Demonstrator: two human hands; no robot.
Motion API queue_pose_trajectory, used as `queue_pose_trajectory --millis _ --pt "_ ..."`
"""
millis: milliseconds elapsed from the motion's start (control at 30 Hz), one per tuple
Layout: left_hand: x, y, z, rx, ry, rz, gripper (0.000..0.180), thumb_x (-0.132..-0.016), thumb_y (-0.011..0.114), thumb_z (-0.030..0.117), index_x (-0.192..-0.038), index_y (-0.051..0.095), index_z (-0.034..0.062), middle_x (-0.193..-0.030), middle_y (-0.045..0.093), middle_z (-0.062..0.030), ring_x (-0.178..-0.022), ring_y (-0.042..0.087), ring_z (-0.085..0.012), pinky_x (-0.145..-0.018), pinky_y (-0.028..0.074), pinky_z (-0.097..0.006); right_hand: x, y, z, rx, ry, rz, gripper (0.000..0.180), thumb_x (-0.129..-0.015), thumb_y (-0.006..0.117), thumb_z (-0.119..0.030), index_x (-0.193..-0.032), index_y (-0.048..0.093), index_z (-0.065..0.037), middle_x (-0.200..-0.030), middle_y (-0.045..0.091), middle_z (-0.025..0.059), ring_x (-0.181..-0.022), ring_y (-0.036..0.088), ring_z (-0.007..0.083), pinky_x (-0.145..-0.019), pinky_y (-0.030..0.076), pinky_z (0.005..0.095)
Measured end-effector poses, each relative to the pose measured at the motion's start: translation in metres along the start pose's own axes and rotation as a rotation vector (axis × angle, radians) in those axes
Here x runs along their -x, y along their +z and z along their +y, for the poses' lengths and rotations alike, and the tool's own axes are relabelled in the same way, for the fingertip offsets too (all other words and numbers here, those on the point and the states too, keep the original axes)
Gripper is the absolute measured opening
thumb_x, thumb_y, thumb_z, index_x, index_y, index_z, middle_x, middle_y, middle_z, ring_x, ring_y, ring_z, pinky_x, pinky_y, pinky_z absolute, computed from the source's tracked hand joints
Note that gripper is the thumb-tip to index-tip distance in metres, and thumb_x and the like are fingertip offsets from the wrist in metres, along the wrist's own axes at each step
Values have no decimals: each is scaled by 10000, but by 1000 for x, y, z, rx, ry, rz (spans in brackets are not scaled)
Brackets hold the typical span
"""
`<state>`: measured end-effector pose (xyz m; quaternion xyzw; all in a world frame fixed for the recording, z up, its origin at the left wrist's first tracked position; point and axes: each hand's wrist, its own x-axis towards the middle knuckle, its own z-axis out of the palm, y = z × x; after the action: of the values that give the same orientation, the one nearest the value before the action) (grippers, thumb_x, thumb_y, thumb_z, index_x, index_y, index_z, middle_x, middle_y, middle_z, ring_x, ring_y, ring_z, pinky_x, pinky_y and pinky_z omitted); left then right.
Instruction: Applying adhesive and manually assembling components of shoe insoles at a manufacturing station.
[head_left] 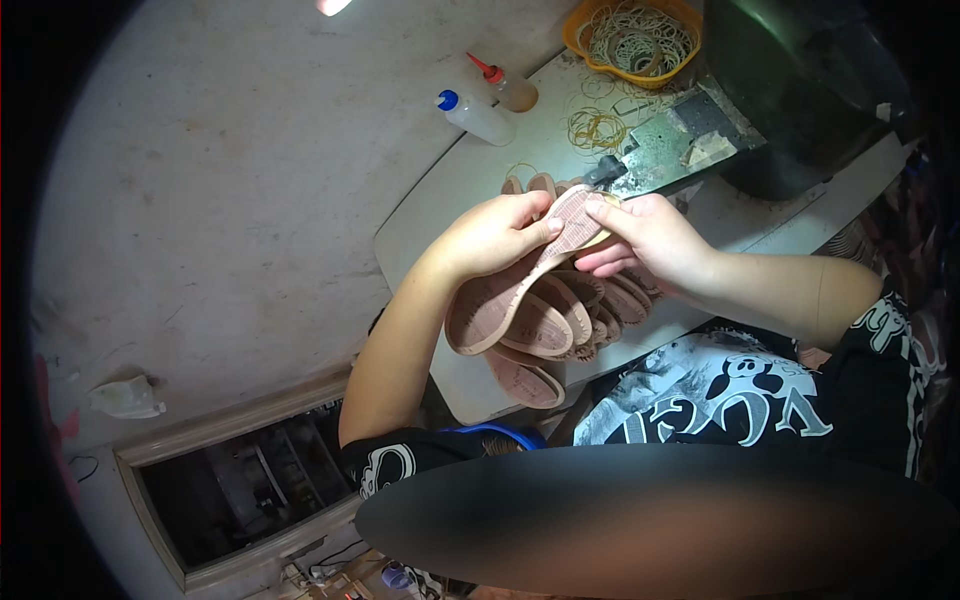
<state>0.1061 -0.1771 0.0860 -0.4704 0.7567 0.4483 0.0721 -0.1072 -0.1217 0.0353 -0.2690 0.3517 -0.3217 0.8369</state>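
A brownish-pink shoe sole (577,222) with a pale rim is held between my two hands, its narrow end up near the machine's dark tip (604,171). My left hand (505,235) is closed on the sole's left edge, thumb on the textured face. My right hand (648,240) pinches the opposite edge, thumb on top and fingers underneath. Whether the sole touches the machine tip, I cannot tell. Several similar soles (541,328) lie overlapped in a heap below and behind my hands, partly hidden by the held one.
A worn green machine arm (665,150) reaches over the white table (425,225) from a dark machine body (800,90). An orange basket (580,48) holds pale rubber bands; yellowish bands (597,130) lie loose. A blue-capped bottle (478,118) and red-tipped bottle (515,93) stand by the wall.
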Motion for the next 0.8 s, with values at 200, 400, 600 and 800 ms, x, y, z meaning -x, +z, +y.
queue_pose_trajectory --millis 200,400,600,800 --pt "2 14 8 200 -161 -17 303 -972 518 266 -1028 586 -24 -845 618 -30 -756 530 -80 -705 462 -262 -4 -5 1 33 -7 -9 384 -980 499 -303 -1115 591 45 -1002 670 132 -798 690 168 -666 569 236" --pt "-1 28 3 395 -186 42 288 -978 506 226 -1048 580 -44 -883 634 -49 -779 561 -89 -730 480 -259 -12 -6 0 66 -10 39 411 -962 511 -294 -988 591 108 -836 653 173 -692 697 207 -594 584 250" --pt "-2 30 2 496 -368 38 264 -981 506 227 -1048 600 -10 -886 643 -34 -735 586 -74 -679 493 -234 -22 -13 -1 132 19 15 410 -945 518 -293 -970 600 108 -816 652 161 -655 686 198 -573 580 250" --pt "-4 35 20 667 -388 120 290 -965 535 273 -911 637 7 -751 659 -52 -547 575 -80 -489 457 -205 -25 -13 -4 93 54 29 379 -933 544 -298 -844 635 60 -747 643 116 -596 647 151 -515 532 227"
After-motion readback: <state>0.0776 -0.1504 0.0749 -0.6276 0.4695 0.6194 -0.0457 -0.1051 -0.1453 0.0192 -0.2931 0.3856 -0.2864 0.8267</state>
